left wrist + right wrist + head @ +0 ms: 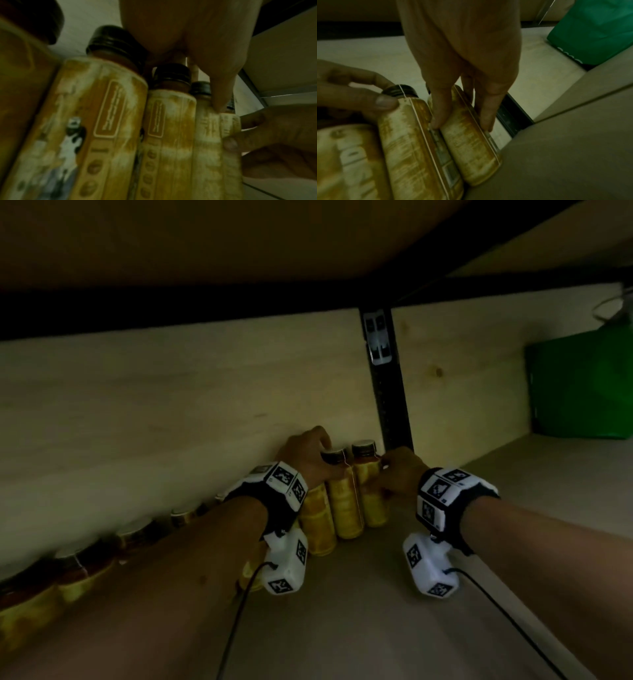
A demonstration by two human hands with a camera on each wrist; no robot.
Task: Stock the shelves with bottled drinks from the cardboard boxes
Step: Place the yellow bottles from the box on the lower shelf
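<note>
A row of drink bottles with yellow labels and dark caps stands along the shelf's back wall. My left hand (322, 455) curls over the cap and neck of the second-to-last bottle (344, 501); in the right wrist view its thumb and fingers (385, 101) pinch that bottle's (409, 142) neck. My right hand (385, 470) holds the end bottle (371, 491) with thumb (438, 112) on one side and fingers on the other of the end bottle (471, 148). The left wrist view shows the bottles (168, 135) close up, with the right hand (274, 142) at their side.
A black upright post (387, 392) stands just behind the end bottle. A green bag (582, 385) sits at the back right of the shelf board (513, 491). The upper shelf (205, 241) hangs low overhead. More bottles (85, 570) line the wall under my left forearm.
</note>
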